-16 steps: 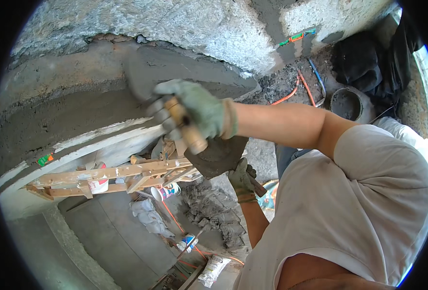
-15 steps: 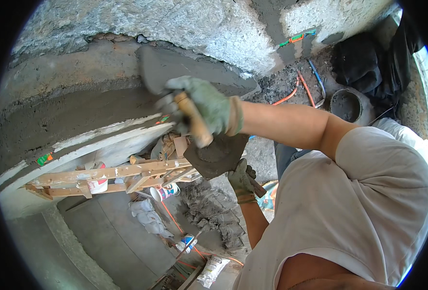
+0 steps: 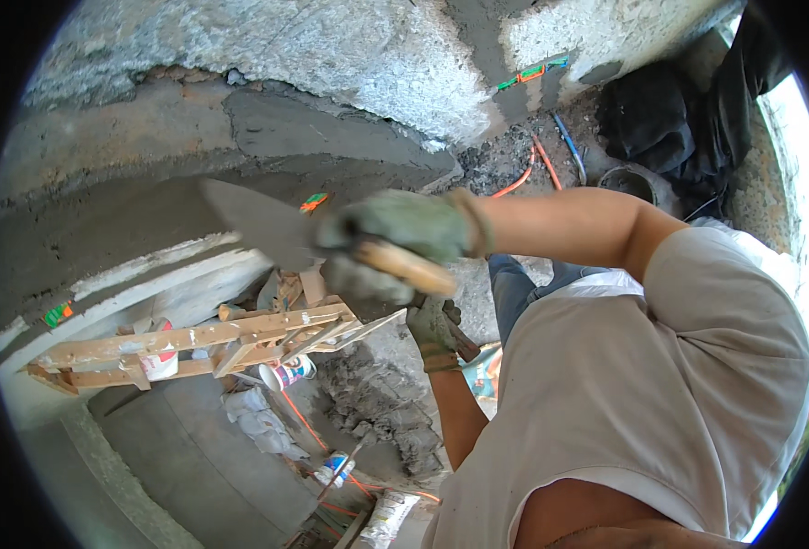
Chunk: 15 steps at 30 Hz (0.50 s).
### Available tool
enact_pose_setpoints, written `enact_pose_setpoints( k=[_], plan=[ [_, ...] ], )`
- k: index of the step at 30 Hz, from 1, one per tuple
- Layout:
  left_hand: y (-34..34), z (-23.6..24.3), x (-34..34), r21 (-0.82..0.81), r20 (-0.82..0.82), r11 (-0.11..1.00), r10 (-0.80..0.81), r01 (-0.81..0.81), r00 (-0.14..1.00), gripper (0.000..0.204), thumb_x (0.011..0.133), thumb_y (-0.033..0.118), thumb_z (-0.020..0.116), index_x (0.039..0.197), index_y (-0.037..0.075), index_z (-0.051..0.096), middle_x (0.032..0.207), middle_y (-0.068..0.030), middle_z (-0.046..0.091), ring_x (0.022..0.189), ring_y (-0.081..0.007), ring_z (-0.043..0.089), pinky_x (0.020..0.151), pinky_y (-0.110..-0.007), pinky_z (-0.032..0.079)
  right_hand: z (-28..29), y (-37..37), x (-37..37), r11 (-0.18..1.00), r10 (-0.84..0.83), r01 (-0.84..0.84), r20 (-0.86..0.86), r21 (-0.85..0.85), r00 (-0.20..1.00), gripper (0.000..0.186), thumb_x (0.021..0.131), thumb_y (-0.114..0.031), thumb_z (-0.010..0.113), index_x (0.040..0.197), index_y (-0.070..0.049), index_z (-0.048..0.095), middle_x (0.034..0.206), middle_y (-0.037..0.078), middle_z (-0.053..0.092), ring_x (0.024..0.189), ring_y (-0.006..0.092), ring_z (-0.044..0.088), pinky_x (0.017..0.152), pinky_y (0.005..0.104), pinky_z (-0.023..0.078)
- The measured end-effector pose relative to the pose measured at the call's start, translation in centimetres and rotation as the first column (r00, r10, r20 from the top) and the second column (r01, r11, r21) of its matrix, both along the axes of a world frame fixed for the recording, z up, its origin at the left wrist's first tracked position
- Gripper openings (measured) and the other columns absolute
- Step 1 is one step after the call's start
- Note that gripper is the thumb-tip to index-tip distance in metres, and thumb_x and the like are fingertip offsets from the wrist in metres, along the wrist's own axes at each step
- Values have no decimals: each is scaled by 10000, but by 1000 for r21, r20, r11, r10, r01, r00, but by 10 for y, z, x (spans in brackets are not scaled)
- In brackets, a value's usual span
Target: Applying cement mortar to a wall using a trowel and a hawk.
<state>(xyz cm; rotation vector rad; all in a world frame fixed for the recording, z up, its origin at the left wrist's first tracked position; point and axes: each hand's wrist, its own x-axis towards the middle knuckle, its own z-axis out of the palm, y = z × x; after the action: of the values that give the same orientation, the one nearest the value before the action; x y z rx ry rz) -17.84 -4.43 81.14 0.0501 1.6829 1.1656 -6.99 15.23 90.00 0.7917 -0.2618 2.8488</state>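
My right hand (image 3: 404, 224), in a green glove smeared grey, grips the wooden handle of a trowel (image 3: 262, 220). Its pointed steel blade reaches left, in front of the wet grey mortar band (image 3: 139, 220) on the wall; whether it touches cannot be told. Below it, my left hand (image 3: 430, 331), also gloved, is closed around a short handle (image 3: 466, 346). That handle belongs to a mortar hawk, whose plate is mostly hidden behind my right hand. Smoothed mortar (image 3: 322, 128) fills a patch under the rough whitish wall (image 3: 331, 55).
A wooden ladder (image 3: 212, 340) lies below the ledge, with white buckets (image 3: 287, 371) beside it. Heaped mortar (image 3: 377, 403), orange hoses (image 3: 305, 423) and sacks (image 3: 388, 517) are on the floor. A mortar bucket (image 3: 628, 183) and black cloth (image 3: 651, 114) stand at upper right. Small green-orange pieces (image 3: 58, 314) dot the wall.
The trowel has come down off the smoothed patch toward my left hand, its blade now pointing left. My right hand now covers the hawk's plate, which showed before. The view has shifted slightly.
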Motion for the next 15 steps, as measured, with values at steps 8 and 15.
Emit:
enact_pose_setpoints(
  k=[8, 15],
  plan=[
    [21, -10, 15, 13, -9, 998, -54, 54, 998, 177, 805, 93, 715, 938, 71, 600, 609, -46, 542, 431, -164, 503, 389, -298, 400, -52, -20, 92, 147, -785, -347, 322, 926, 529, 264, 934, -351, 527, 943, -98, 602, 679, 31, 541, 606, 178, 553, 527, 360, 505],
    [58, 19, 15, 74, -123, 992, -91, 101, 988, 164, 808, 130, 732, 894, 39, 627, 639, -64, 584, 438, -161, 513, 392, -287, 396, -18, 3, 134, -770, -635, -433, -498, 468, 590, 286, 881, -322, 593, 941, -44, 620, 820, 123, 620, 678, 288, 628, 540, 414, 507]
  ],
)
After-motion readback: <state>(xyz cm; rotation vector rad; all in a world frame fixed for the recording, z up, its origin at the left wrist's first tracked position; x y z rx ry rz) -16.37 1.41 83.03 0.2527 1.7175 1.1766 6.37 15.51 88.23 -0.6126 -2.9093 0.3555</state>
